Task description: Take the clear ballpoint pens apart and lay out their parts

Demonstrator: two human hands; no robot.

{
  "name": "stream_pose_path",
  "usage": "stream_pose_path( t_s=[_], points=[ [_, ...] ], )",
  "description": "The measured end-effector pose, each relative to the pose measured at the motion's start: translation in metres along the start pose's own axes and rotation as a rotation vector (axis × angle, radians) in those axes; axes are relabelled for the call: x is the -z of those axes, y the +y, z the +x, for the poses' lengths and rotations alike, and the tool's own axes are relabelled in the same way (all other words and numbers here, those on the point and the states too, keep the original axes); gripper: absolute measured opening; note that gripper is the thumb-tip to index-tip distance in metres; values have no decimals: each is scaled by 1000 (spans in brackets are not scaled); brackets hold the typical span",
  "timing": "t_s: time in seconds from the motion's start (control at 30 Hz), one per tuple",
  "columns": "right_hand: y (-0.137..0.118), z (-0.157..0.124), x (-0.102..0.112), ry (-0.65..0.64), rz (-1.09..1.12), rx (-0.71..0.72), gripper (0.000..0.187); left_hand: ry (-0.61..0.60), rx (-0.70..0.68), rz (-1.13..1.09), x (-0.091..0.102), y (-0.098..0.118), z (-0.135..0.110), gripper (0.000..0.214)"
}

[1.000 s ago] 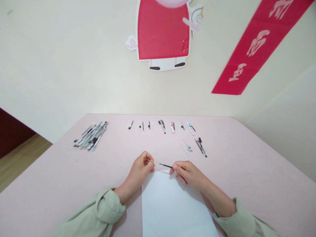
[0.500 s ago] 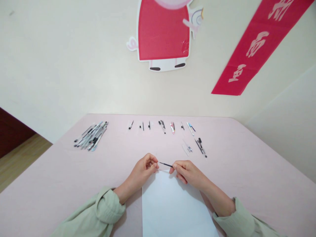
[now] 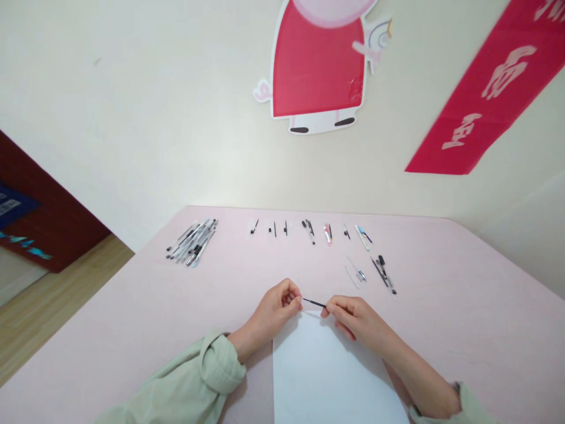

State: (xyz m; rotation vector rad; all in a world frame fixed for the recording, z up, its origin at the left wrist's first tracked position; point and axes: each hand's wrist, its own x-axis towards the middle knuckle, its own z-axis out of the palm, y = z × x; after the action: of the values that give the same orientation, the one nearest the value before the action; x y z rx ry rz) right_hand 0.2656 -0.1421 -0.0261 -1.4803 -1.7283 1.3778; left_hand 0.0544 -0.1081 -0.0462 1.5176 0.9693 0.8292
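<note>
A thin dark pen refill (image 3: pixel 315 303) is pinched in my right hand (image 3: pixel 355 318), its narrow tip pointing left. Close to that tip, the thumb and fingers of my left hand (image 3: pixel 282 304) are pressed together; whatever they hold, if anything, is too small to make out. Both hands are raised around the top edge of a white sheet of paper (image 3: pixel 335 371). Beyond them to the right lie clear pen parts (image 3: pixel 356 273) and a taken-apart black pen (image 3: pixel 385 275).
A pile of pens (image 3: pixel 192 242) lies at the table's far left. Along the back runs a row of small groups of pen parts, among them a black-capped set (image 3: pixel 309 231), a pink barrel (image 3: pixel 327 234) and a light blue one (image 3: pixel 362 237). Behind the pink table (image 3: pixel 212 306) stands a wall (image 3: pixel 198 147).
My view has turned left, so the table and wall decorations sit further right in the picture. Both hands keep nearly the same pose around the refill.
</note>
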Motion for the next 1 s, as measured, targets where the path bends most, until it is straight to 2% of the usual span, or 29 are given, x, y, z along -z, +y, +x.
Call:
stream_pose_path(
  t_s=[0.4, 0.63, 1.0],
  points=[
    [-1, -1, -1, 5, -1, -5, 27, 20, 2, 37, 0, 1, -2, 2],
    [-4, -2, 1, 11, 22, -9, 27, 91, 58, -30, 2, 3, 1, 7],
    [-2, -3, 2, 9, 49, 12, 26, -12, 43, -28, 2, 6, -1, 14]
  ],
)
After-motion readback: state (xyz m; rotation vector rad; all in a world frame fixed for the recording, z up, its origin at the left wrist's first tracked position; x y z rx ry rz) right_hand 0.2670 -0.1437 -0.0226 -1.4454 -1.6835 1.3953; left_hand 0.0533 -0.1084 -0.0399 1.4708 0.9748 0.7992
